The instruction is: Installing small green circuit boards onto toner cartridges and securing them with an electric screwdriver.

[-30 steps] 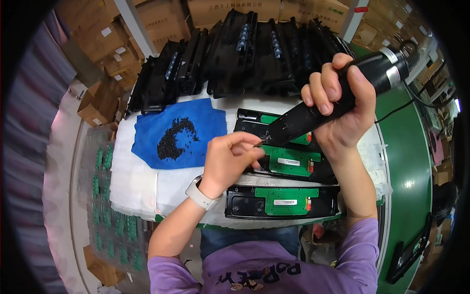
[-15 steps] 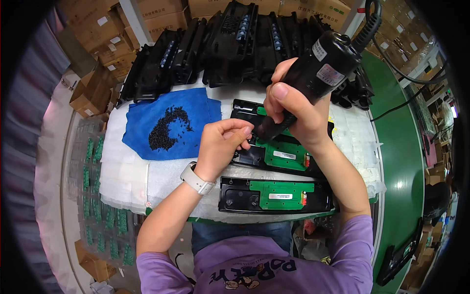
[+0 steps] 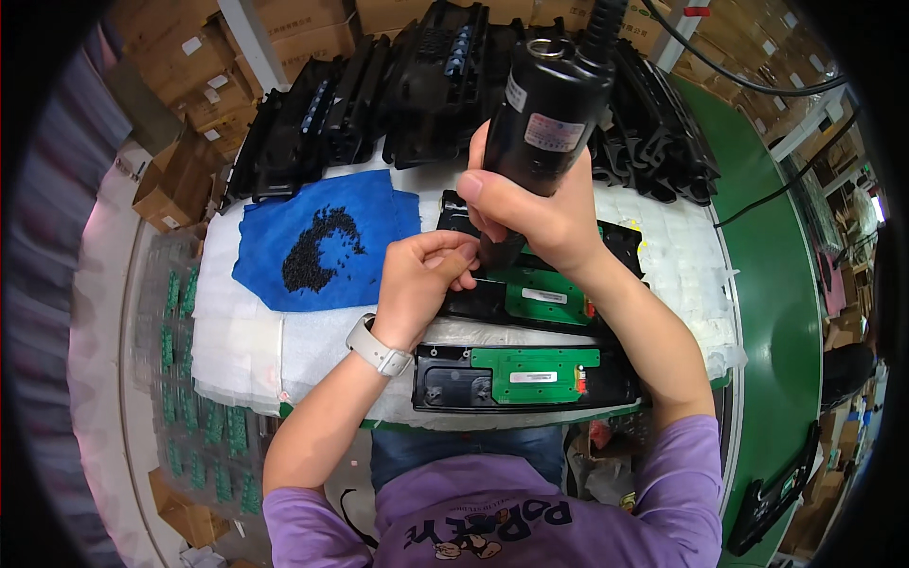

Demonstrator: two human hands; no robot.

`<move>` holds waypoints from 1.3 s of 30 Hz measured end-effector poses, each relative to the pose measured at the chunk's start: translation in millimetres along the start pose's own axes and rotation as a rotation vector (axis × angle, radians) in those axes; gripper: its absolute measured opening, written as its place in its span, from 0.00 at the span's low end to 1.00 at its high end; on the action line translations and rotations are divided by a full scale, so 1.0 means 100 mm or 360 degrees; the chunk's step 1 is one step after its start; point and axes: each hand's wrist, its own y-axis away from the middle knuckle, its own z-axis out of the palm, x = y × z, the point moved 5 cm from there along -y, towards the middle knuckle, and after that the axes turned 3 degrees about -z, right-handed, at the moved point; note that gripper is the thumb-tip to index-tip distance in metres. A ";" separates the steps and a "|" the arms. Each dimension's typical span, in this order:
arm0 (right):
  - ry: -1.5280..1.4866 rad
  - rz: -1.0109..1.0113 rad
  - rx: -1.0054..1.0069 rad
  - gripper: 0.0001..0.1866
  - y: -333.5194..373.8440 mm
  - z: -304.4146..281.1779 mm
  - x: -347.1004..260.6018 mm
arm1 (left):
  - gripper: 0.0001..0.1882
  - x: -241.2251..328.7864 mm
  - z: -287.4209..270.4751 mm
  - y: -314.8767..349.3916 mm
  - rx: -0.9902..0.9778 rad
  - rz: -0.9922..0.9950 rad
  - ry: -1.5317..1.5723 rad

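My right hand is wrapped round a black corded electric screwdriver, which stands nearly upright over the far black panel. That panel carries a green circuit board. Beside the screwdriver's lower end, my left hand is closed in a pinch; whatever its fingertips hold is too small or hidden to make out. The screwdriver's tip is hidden behind the fingers. Nearer to me lies a second black panel with its own green circuit board. Many small black screws lie heaped on a blue cloth to the left.
Several black plastic housings are stacked along the far side of the white padded table. On the right, a green surface holds another black panel. Green boards in clear trays sit lower left. Cardboard boxes stand behind.
My right hand has moved left with the screwdriver and tilted it more upright, bringing its lower end beside my left fingertips. My left hand stays nearly in place, still pinched.
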 end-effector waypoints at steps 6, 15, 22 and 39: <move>-0.0035 -0.0057 0.0053 0.10 0.09 -0.04 -0.08 | 0.09 0.02 0.00 0.00 -0.0011 0.0017 0.0015; -0.0889 -0.0499 0.0041 0.16 0.10 -0.34 -0.47 | 0.12 0.16 0.02 0.11 -0.0172 -0.0199 0.0493; -0.0858 -0.0486 0.0095 0.16 0.11 -0.33 -0.43 | 0.12 0.17 0.04 0.13 -0.0170 -0.0200 0.0512; -0.0939 -0.0306 0.0275 0.12 0.17 -0.50 -0.46 | 0.11 0.21 0.00 0.07 -0.0132 -0.0051 0.0186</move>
